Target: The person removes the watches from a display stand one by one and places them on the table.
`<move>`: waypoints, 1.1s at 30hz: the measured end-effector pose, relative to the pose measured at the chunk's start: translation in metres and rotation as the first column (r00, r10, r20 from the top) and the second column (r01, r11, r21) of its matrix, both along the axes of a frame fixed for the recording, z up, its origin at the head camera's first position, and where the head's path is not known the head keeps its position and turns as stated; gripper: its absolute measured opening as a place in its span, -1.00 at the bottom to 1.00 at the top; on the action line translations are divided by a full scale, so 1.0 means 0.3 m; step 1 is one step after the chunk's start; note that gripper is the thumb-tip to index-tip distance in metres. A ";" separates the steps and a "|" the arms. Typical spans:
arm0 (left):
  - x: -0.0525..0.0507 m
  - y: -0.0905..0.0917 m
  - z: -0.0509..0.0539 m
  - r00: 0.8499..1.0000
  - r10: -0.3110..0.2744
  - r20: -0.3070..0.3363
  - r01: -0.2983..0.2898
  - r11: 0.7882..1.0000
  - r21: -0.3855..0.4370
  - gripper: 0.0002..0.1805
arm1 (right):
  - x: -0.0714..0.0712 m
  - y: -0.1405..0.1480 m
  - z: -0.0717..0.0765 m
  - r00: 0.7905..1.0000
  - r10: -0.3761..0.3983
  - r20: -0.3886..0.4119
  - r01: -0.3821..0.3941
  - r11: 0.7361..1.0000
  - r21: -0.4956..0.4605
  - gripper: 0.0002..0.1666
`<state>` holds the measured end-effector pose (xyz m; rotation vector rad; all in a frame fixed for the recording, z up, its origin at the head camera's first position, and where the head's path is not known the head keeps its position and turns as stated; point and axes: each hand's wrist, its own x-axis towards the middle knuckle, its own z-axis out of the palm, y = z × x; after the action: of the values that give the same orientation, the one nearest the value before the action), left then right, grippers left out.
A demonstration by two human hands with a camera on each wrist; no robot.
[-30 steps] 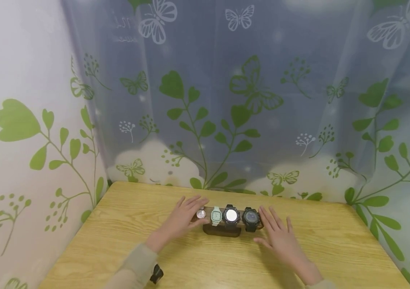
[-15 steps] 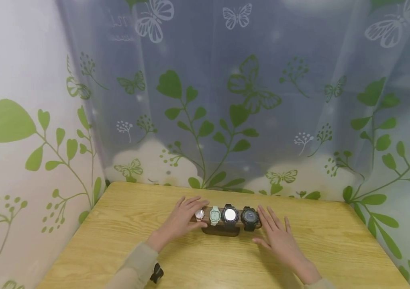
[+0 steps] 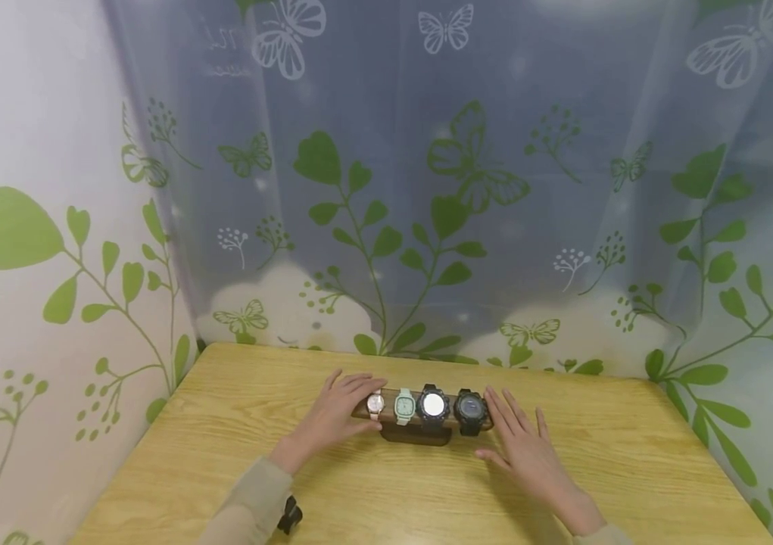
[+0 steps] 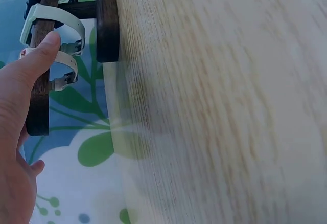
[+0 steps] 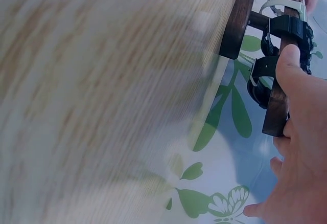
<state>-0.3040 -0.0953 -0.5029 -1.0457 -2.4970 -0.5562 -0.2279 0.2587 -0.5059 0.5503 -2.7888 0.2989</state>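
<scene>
A dark wooden watch stand (image 3: 420, 437) is between the person's two hands, with the table (image 3: 372, 492) beneath it. Its long bar (image 4: 39, 124) sits above a shorter base (image 4: 106, 24) and carries four watches side by side.

The left hand (image 3: 334, 412) grips the bar's left end, thumb on the near side and fingers on the far side. Nearest to it is a small watch (image 3: 375, 403) with a round face and a pale strap; next comes a mint-green watch (image 3: 404, 406) with a squarish face. In the left wrist view the thumb lies across the bar by these two pale straps.

The right hand (image 3: 528, 454) is at the bar's right end, its fingers straight and close together against it. Just beside those fingertips is a black watch (image 3: 471, 409) with a dark dial. Between that one and the mint watch is a black watch with a bright white face (image 3: 433, 405).

Marks on the dials are too small to read, and a brand cannot be made out. Faint pale script (image 3: 228, 42) at the upper left of the butterfly-and-leaf backdrop (image 3: 529, 68) looks mirrored and is illegible. A small black object (image 3: 291, 516) lies partly hidden by the left sleeve (image 3: 250, 499).
</scene>
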 end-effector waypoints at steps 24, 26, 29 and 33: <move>0.002 -0.100 0.021 0.996 0.055 -0.069 -0.059 0.996 -0.063 -0.21 | -0.003 -0.003 -0.003 0.999 0.017 -0.049 -0.017 1.000 0.013 0.20; 0.004 -0.117 0.025 0.996 0.055 -0.077 -0.059 0.997 -0.056 -0.24 | -0.003 -0.002 -0.005 0.999 0.018 -0.044 -0.017 1.000 0.008 0.19; 0.002 -0.144 0.021 0.994 0.052 -0.094 -0.055 0.998 -0.031 -0.27 | -0.003 0.000 -0.007 0.998 0.022 -0.058 -0.023 1.000 -0.002 0.20; 0.006 -0.178 0.021 0.993 0.064 -0.095 -0.065 0.998 -0.006 -0.28 | -0.002 0.001 -0.005 0.999 0.015 -0.038 -0.015 1.000 -0.002 0.19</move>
<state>-0.3021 -0.1488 -0.4965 -0.9682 -2.4426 -0.4649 -0.2285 0.2589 -0.5073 0.5712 -2.7488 0.2920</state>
